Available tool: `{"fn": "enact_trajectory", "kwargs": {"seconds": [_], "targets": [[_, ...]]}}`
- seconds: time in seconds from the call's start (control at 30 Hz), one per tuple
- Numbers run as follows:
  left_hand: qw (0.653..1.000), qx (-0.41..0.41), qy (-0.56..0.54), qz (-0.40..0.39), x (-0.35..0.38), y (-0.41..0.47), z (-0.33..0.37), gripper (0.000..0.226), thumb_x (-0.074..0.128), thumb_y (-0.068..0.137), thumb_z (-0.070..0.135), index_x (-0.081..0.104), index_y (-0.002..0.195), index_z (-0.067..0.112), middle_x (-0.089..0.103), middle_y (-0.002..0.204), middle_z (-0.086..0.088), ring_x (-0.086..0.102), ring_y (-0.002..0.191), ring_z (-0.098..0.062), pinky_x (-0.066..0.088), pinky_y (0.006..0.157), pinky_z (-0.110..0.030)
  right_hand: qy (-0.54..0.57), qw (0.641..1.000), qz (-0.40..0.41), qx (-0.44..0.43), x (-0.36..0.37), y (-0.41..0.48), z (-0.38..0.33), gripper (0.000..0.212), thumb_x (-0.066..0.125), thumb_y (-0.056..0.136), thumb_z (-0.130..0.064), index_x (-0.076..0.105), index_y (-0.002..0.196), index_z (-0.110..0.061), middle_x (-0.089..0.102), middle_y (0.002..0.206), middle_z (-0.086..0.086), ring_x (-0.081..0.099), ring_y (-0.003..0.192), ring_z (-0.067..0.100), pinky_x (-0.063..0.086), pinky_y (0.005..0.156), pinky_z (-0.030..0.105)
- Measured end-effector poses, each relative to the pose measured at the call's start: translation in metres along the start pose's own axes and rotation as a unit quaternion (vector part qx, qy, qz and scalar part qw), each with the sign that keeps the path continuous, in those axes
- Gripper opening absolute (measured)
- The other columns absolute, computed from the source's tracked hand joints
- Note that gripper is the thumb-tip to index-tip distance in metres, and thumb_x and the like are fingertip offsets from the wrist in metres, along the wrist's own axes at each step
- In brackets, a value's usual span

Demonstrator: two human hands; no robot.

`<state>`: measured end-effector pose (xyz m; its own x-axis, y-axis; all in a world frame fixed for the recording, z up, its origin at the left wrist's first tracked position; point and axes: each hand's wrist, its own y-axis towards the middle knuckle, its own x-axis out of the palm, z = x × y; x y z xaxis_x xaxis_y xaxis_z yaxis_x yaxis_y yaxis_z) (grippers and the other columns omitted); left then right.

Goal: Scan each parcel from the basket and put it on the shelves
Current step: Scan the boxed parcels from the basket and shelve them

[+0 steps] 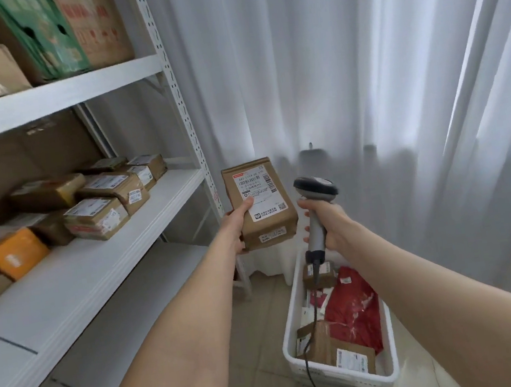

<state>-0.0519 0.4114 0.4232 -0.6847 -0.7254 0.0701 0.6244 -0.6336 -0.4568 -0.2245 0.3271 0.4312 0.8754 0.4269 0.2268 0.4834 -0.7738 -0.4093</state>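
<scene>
**Parcel held up beside the scanner, above the basket**

We hold a small brown kraft-paper parcel (260, 202), a flat oblong block with taped edges, in our left grip (239, 226). The thumb lies across its front and the fingers curl round the back, so the grip is closed round the parcel's lower left edge. The parcel stands upright in the air, clear of the shelves and above the basket. Its smooth white printed label faces us, and a second small label sits on the bottom face.

Just beside it, our right grip (329, 221) is wrapped round the slim grey handle of a corded handheld barcode scanner (313, 189). The scanner's dark rounded head is level with the parcel's middle but does not touch it. Its thin black cable (313, 380) hangs down in front of the basket.

The long white plastic basket (343, 379) has ribbed walls and stands on the pale tiled floor (258, 323). Inside lie a crumpled glossy red soft-plastic mailer (353, 307) and several brown cardboard boxes (322, 342) with white labels.

To the left stand the white metal shelves (80, 281), with flat boards and a perforated upright. The middle board carries a cluster of taped brown boxes (98, 217) and an orange padded parcel (15, 254). The top board holds larger cartons, one of them green (45, 36). Sheer white pleated curtains (363, 81) hang behind
</scene>
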Motion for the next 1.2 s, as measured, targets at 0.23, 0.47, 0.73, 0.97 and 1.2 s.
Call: {"fn": "enact_trajectory", "kwargs": {"seconds": [0.23,0.47,0.73,0.97,1.2], "targets": [[0.995,0.033,0.008,0.095,-0.071,-0.041,0.014,0.049,0.074,0.076,0.045,0.054,0.114,0.021,0.064,0.098,-0.005,0.057,0.088,-0.025,0.049,0.076,-0.048,0.049,0.991,-0.124,0.007,0.072,-0.017,0.008,0.02,0.071,0.085,-0.011,0.06,0.102,-0.013,0.073,0.091,0.009,0.07,0.075,0.024,0.051,0.055,0.033],[0.986,0.056,-0.005,0.16,-0.148,-0.096,0.017,0.041,0.074,0.078,0.032,0.056,0.113,0.021,0.062,0.105,-0.007,0.057,0.097,-0.025,0.051,0.087,-0.054,0.037,0.976,-0.215,0.02,0.143,-0.044,0.02,0.044,0.073,0.083,-0.009,0.056,0.124,-0.007,0.066,0.117,0.017,0.064,0.107,0.036,0.051,0.096,0.054],[0.96,0.067,-0.062,0.265,-0.218,-0.123,0.015,0.044,0.072,0.081,0.039,0.05,0.117,0.026,0.059,0.101,-0.001,0.056,0.099,-0.026,0.055,0.073,-0.048,0.004,0.964,-0.264,0.042,0.221,-0.054,0.038,0.047,0.077,0.08,-0.014,0.059,0.121,-0.005,0.067,0.113,0.016,0.066,0.103,0.035,0.055,0.092,0.049],[0.928,0.041,-0.125,0.348,-0.293,-0.085,0.028,0.055,0.069,0.084,0.041,0.044,0.13,0.024,0.06,0.118,-0.004,0.054,0.099,-0.027,0.048,0.076,-0.048,-0.022,0.963,-0.262,0.052,0.302,-0.02,0.052,0.04,0.075,0.084,-0.02,0.053,0.116,-0.012,0.06,0.108,0.008,0.058,0.105,0.029,0.052,0.086,0.043],[0.923,0.01,-0.152,0.353,-0.358,-0.003,0.049,0.056,0.07,0.085,0.038,0.045,0.132,0.022,0.058,0.129,-0.007,0.052,0.12,-0.032,0.04,0.101,-0.059,-0.037,0.968,-0.238,0.067,0.391,0.036,0.068,0.04,0.076,0.083,-0.021,0.054,0.116,-0.013,0.061,0.109,0.009,0.059,0.106,0.03,0.054,0.084,0.043]]}}
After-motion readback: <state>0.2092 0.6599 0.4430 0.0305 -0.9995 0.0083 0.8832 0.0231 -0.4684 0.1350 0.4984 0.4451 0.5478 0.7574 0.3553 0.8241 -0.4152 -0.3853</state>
